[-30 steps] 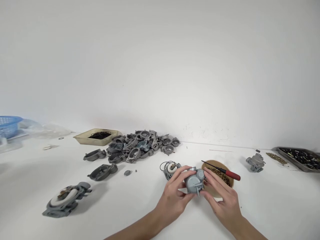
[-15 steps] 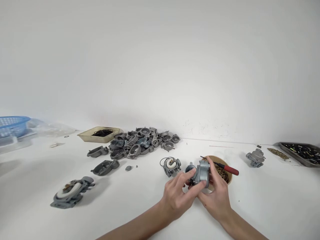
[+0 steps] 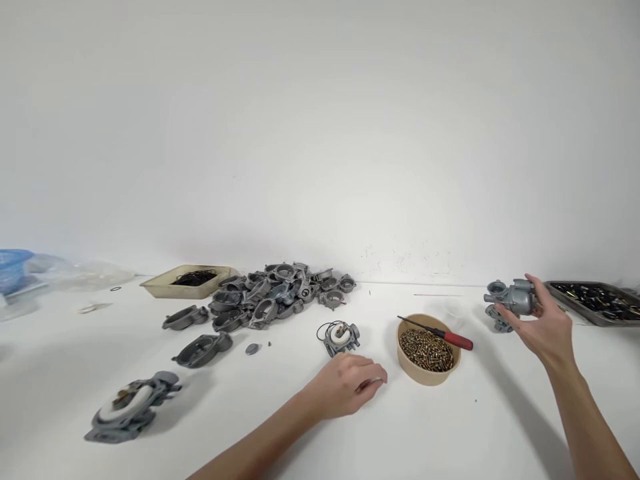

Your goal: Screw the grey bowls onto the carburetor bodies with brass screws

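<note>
My right hand (image 3: 547, 327) grips a grey metal carburetor (image 3: 520, 298) between thumb and fingers, raised at the right. Behind and below it, a second carburetor (image 3: 499, 320) is partly hidden on the table. My left hand (image 3: 347, 383) is loosely curled, thumb a little apart from the fingers, with nothing visible in it. Just beyond it lies an open carburetor body (image 3: 341, 338) with a white float and a thin black ring on it. A tan bowl (image 3: 425, 377) of brass-coloured screws stands between my hands, a red-handled screwdriver (image 3: 456, 340) across its rim.
Grey float bowls (image 3: 263, 310) lie heaped near the wall, beside a cream tray (image 3: 155, 288) of black rings. Another carburetor body with a white float (image 3: 120, 410) lies front left. A dark tray (image 3: 595, 315) of small parts is far right, a blue basket (image 3: 13, 273) far left.
My right hand has carried the carburetor from above the bowl to the far right. My left hand has let go of it and dropped back slightly left. The bowl of screws is now uncovered.
</note>
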Motion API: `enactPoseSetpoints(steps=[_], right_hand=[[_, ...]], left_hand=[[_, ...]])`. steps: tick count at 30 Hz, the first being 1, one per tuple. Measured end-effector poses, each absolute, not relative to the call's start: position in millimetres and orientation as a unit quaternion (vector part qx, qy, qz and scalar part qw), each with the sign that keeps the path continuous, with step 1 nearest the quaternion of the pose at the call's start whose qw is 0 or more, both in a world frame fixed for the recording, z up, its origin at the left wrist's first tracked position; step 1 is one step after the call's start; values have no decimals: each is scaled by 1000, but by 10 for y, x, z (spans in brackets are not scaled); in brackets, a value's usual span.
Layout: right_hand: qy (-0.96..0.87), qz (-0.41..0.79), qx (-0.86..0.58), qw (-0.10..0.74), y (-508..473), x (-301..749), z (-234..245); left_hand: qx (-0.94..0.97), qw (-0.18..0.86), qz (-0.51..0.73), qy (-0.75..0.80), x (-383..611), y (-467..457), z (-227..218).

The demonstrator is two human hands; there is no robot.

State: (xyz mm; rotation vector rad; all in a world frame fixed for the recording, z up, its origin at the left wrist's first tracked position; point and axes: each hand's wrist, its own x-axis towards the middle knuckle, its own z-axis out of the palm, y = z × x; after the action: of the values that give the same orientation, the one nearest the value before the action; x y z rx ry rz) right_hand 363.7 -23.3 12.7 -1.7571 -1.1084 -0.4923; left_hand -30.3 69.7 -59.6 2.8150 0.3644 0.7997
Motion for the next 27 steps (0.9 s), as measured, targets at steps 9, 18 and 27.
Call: enactPoseSetpoints(steps=[9,18,27], right_hand=[[-512,-93,-805,284,-81,3960,-145],[-542,-73,-813,200,-56,3848,-225],[-540,-59,-827,143,0,3833,-269]], left_hand=[[952,184,185,159,-319,668,-611],[952,189,184,157,-331,674,-615],[956,181,166,161,-330,704,-658]])
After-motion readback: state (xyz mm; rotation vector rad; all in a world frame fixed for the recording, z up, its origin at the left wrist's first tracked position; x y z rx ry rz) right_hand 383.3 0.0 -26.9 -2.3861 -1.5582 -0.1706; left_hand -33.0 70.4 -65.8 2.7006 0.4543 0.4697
